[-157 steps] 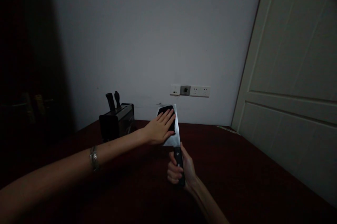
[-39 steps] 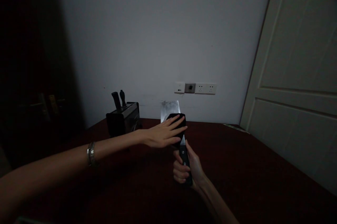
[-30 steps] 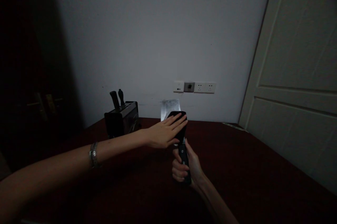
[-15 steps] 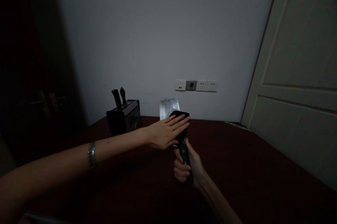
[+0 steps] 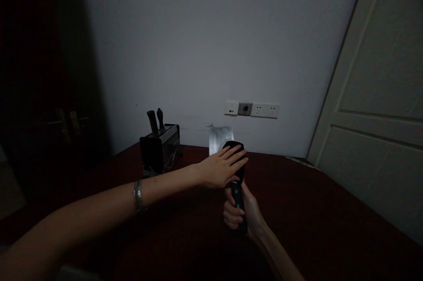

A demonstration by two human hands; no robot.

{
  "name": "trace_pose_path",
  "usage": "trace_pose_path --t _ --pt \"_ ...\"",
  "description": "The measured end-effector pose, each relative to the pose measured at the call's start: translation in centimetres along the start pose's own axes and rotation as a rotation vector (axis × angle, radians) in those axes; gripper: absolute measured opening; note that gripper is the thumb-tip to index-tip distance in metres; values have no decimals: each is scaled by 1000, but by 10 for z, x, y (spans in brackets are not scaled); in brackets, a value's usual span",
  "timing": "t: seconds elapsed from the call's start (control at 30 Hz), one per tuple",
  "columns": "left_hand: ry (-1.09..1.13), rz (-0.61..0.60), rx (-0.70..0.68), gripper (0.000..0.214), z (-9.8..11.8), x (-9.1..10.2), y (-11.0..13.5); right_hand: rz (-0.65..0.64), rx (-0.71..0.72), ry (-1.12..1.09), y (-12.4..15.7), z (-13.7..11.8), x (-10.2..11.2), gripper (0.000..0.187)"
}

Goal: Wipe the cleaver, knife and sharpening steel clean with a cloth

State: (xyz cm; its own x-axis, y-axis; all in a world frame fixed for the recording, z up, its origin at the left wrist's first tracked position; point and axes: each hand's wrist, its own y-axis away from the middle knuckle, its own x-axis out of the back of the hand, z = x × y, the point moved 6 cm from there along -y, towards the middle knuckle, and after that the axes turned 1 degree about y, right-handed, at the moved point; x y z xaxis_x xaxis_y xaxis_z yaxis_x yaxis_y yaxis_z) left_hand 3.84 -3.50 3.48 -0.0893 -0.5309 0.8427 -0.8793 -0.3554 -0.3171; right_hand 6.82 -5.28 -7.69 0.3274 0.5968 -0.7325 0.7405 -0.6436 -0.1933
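My right hand (image 5: 243, 210) is wrapped round a black riveted handle (image 5: 237, 195) in the middle of the view. It looks like the handle of a cleaver, whose broad silver blade (image 5: 218, 138) shows above, close in front of the wall. Across it lies my left hand (image 5: 223, 167), palm down with fingers stretched out flat. Under these fingers is a black piece (image 5: 235, 143); whether it is a cloth or a dark part of the cleaver I cannot tell. My left hand covers the place where handle and blade meet.
A knife block (image 5: 160, 149) with two black handles upright in it stands on the dark red table (image 5: 284, 197) at the left. Sockets (image 5: 251, 109) are on the wall behind. A pale panelled door (image 5: 380, 109) borders the right side.
The view has shifted a little, so the whole scene sits slightly further right. Both hands and the cleaver have moved slightly right too, keeping nearly the same hold.
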Motion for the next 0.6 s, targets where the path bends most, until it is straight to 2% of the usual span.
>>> trace_pose_path --t 0.2,0.33,0.43,0.6 --pt "107 60 -10 41 -10 1 -5 27 34 24 2 -10 -4 55" --pt "190 160 45 35 -28 6 0 77 34 78 3 -10 -7 39" --pt "269 234 100 32 -41 10 5 150 53 144 4 -10 -5 33" --pt "367 392 211 33 -63 22 15 338 241 362 6 -23 4 29"
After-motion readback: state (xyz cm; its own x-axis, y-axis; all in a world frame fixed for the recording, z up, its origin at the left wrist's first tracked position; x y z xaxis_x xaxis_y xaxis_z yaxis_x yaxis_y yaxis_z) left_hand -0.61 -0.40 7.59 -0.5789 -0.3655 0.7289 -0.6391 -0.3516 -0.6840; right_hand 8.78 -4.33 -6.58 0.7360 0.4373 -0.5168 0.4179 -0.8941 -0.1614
